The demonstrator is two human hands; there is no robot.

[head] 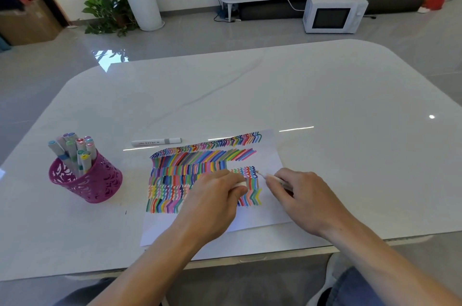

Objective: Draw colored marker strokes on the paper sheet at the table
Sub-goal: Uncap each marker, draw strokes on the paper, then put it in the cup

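My right hand (300,193) pinches a slim white-barrelled marker (276,179), its tip down at the right end of the wavy row on the white paper sheet (268,155). The sheet lies flat on the glossy white worktop (325,105), near its front edge and already mostly filled with coloured strokes. My left hand (217,195) rests on the drawn area, fingers curled round a small white cap (241,183), which I take to be this marker's.

The main risk, I think, is smearing: my left hand sits right on inked lines, and any that are wet would drag. The worktop also looks slick, so if that hand lifts, the sheet could slide mid-stroke. The next wave could also run into its neighbour.

The purple perforated pen cup (95,183) and a loose grey-banded white marker (156,141) sit well clear.
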